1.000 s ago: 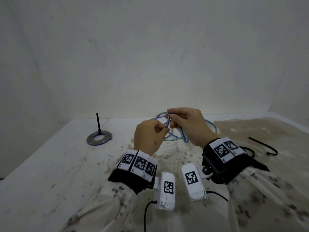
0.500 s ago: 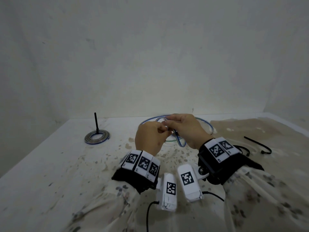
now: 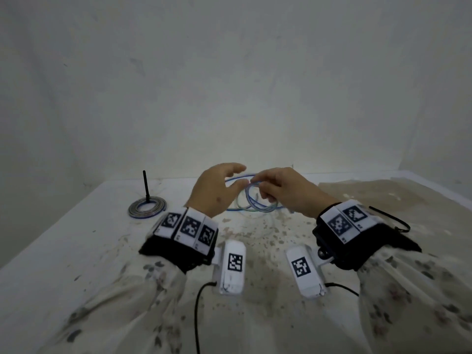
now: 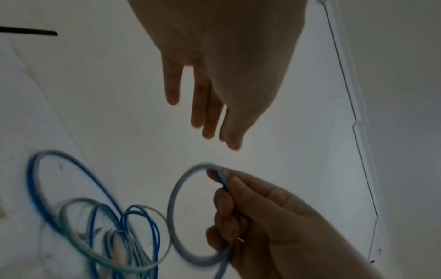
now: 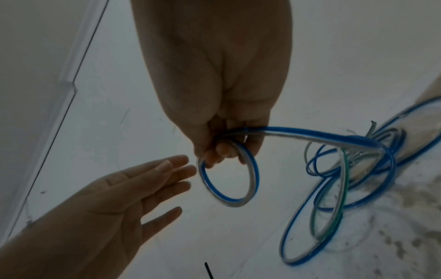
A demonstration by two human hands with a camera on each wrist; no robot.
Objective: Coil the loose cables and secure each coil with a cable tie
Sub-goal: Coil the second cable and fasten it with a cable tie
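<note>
Head view alone shows finished coil (image 3: 147,207).

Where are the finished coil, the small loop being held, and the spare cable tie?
finished coil (image 3: 147,207), head view, on its near rim
small loop (image 5: 227,197), right wrist view, on its lower arc
spare cable tie (image 3: 390,217), head view, mid-strap

cable (image 5: 229,181): smooth, glossy plastic sheath, blue with a translucent grey side.
loose loops (image 3: 255,204): same glossy plastic finish, blue, grey and green strands.
finished coil (image 3: 146,208): smooth striped plastic, slight sheen.
cable ties (image 3: 390,217): black matt plastic strips.
table (image 3: 76,246): white matt surface, brown-speckled and stained.
sleeves (image 3: 408,302): soft matt cloth, floral print.
wrist bands (image 3: 362,249): black fabric bearing printed matt markers.
</note>
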